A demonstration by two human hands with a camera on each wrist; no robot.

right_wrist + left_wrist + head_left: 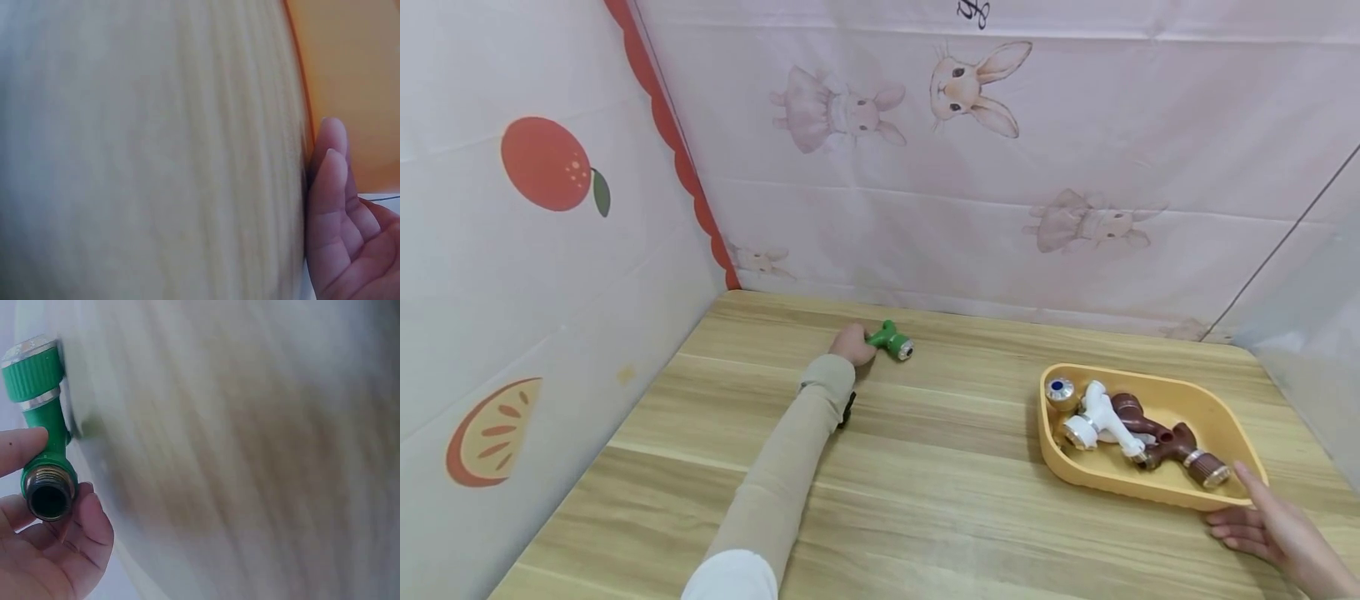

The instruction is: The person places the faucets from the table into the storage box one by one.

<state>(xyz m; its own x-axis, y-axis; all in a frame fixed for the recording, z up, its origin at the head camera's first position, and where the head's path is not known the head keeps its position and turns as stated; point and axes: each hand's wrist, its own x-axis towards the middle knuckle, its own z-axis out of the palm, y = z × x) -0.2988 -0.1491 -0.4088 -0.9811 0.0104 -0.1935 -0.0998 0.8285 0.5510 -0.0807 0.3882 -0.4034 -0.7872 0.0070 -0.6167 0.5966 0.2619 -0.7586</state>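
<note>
My left hand (853, 345) is far out over the back of the table and pinches a green angle valve (891, 341) between thumb and fingers. The left wrist view shows the valve's ribbed green knob (32, 374) with a silver cap, and its dark threaded opening (50, 499) toward the camera. At the near right corner of a yellow tray (1138, 493), my right hand (1273, 525) holds the rim, thumb over the edge and fingers against the outside. In the right wrist view those fingers (328, 206) lie along the orange-looking tray wall (356, 94).
Inside the tray lie a white valve (1097, 417), brown valves (1180, 442) and a yellowish one with a silver, blue-centred knob (1061, 389). The wood-grain table (940, 467) meets a rabbit-print sheet (925, 233) at the back and a fruit-print sheet (550, 317) at left.
</note>
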